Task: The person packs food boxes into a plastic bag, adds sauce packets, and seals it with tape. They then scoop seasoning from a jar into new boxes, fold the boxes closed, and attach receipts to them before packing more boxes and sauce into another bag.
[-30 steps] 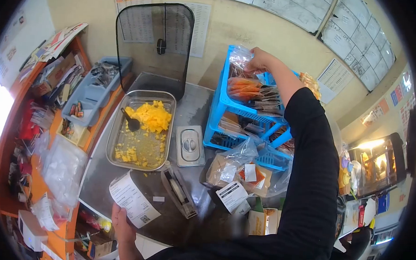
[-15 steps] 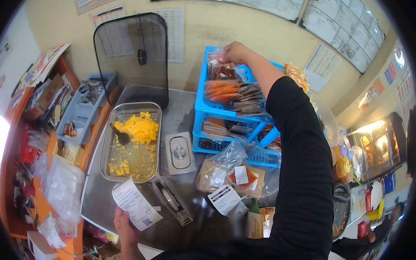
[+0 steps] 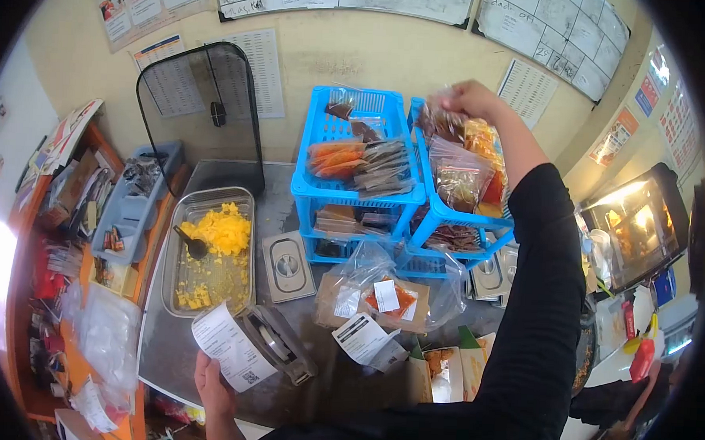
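Observation:
My left hand (image 3: 213,383) pinches the lower left edge of a printed receipt (image 3: 233,348) at the front left of the counter. Up at the right, my right hand (image 3: 472,99) is closed on a small clear bag of dark brown contents (image 3: 445,122). It hangs over the right blue basket (image 3: 478,219), which holds more brown sachets (image 3: 460,181) and yellow-orange packets (image 3: 486,139). Beside it the left blue basket (image 3: 299,174) holds orange packets (image 3: 335,159), grey packets (image 3: 384,166) and a few brown sachets.
A metal tray (image 3: 169,275) of yellow food stands left, near a lidded steel container (image 3: 287,267). A tape dispenser (image 3: 280,345), a clear bag with an orange packet (image 3: 392,298), another receipt (image 3: 363,338) and an open food box (image 3: 444,369) lie in front. A person (image 3: 628,405) is at far right.
My right hand has moved right, from over the left blue basket to over the right one, with brown contents in its grip. The view has shifted. My left hand still holds the receipt.

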The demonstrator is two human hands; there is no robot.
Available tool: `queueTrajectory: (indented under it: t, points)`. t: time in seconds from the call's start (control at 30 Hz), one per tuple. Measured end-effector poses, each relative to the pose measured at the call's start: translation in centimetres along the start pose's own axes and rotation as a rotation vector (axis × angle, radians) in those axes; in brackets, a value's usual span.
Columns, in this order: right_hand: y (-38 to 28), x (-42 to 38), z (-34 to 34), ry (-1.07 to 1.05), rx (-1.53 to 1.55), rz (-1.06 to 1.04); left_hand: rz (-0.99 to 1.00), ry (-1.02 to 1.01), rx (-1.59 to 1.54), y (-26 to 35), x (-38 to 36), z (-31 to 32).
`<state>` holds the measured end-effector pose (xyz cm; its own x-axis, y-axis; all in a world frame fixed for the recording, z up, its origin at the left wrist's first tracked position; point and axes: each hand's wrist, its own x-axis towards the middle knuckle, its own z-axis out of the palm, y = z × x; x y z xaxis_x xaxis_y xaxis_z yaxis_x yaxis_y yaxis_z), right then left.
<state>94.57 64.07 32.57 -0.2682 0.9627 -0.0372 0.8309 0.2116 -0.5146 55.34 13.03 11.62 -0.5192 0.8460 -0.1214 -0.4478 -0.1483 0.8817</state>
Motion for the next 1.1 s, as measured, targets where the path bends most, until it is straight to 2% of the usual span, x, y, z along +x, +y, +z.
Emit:
queueTrajectory:
  t: [0.1,0.2,0.3,0.37,0.43,0.53,0.63,0.73,0.83,0.93,1.1]
  points:
    - [2.7,0.1,2.2,0.130,-0.159,-0.065,-0.005,0.006,0.027,-0.1,0.0,0.3]
    - [-0.4,-0.1,2.4,0.110,-0.707,-0.108,0.003,0.005,0.044,-0.4,-0.1,0.1]
    - [-6.4,-2.5,5.9,0.626,-0.732,-0.175,-0.001,0.002,0.034,-0.4,0.0,0.3]
    - [-8.4,3.5,7.7,0.106,-0.484,-0.231,-0.003,0.011,0.016,-0.5,-0.2,0.7]
    - [-8.0,6.6,11.6,-0.171,-0.421,-0.437,0.017,0.028,-0.012,-0.8,-0.1,0.8]
    - [-7.0,8.4,16.1,-0.068,-0.737,-0.331,0.051,0.032,-0.017,-0.9,-0.1,-0.1]
    - [-7.3,9.0,15.3,-0.196,-0.659,-0.277,0.052,0.053,-0.045,-0.9,-0.1,-1.1]
    - [-9.1,8.4,13.3,-0.164,-0.503,-0.395,0.029,0.068,-0.047,-1.0,0.3,-2.7]
    - [-9.9,9.7,13.8,0.481,-0.478,-0.556,0.005,0.075,-0.071,-1.4,0.8,-3.3]
    - [-11.5,10.3,14.1,0.301,-0.378,-0.302,0.010,0.067,-0.040,-1.7,1.0,-3.4]
    - [-11.7,10.9,13.0,0.309,-0.159,-0.426,0.014,0.103,-0.028,-1.2,0.5,-4.8]
